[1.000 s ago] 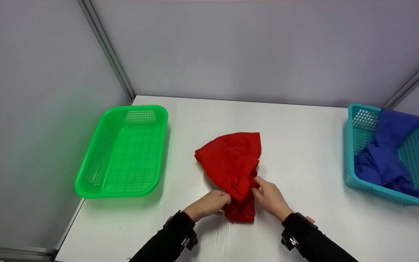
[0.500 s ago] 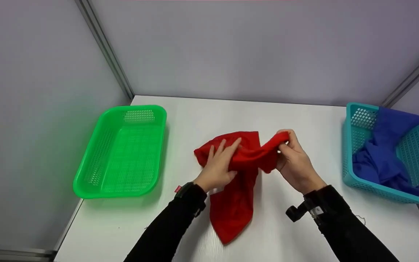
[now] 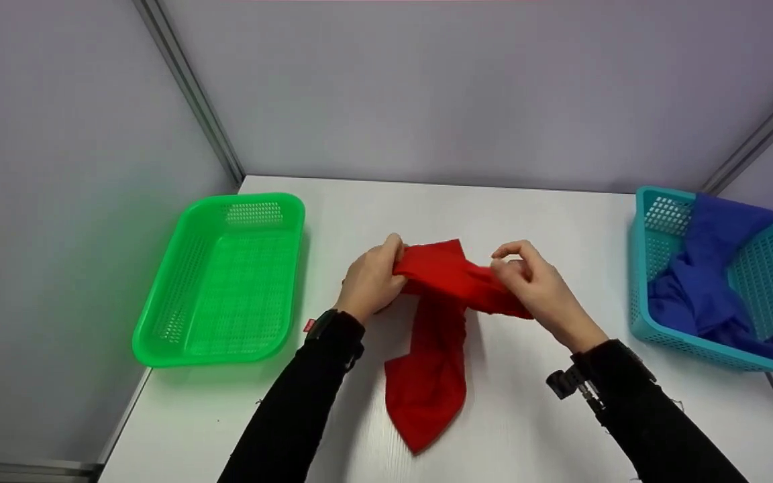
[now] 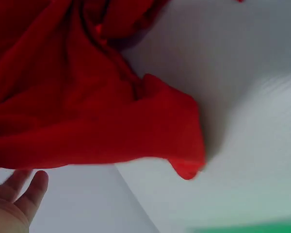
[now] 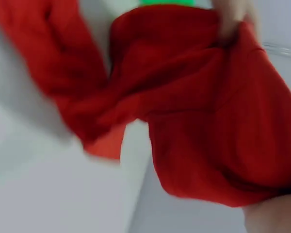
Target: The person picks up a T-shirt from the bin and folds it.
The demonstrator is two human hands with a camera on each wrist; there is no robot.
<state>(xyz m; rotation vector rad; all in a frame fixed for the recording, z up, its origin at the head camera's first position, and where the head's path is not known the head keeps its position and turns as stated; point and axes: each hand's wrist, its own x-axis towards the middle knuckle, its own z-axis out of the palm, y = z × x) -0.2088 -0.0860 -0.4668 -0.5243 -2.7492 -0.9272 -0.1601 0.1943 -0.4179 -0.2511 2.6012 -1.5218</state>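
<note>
A crumpled red garment (image 3: 437, 268) is stretched between both hands in the head view, its upper part lifted. A long strip of it trails toward the front and ends in a point on the white table. My left hand (image 3: 370, 282) grips its left edge, and my right hand (image 3: 541, 288) pinches the other end with bent fingers. Folds of the garment (image 4: 87, 131) fill much of the left wrist view, above a few fingers at the lower left. In the right wrist view the garment (image 5: 223, 111) spans between a hand at the top and one at the lower right.
To the left stands a green basket (image 3: 242, 288) with nothing in it. A teal basket (image 3: 641, 295) at the right holds a blue cloth (image 3: 705, 282), which hangs over its rim. White walls (image 3: 427, 94) enclose the white table (image 3: 514, 429) at the back and sides.
The hands moved from the garment's near end to its upper part. My left hand went from lying flat on it to gripping its left edge. The near strip now lies further forward.
</note>
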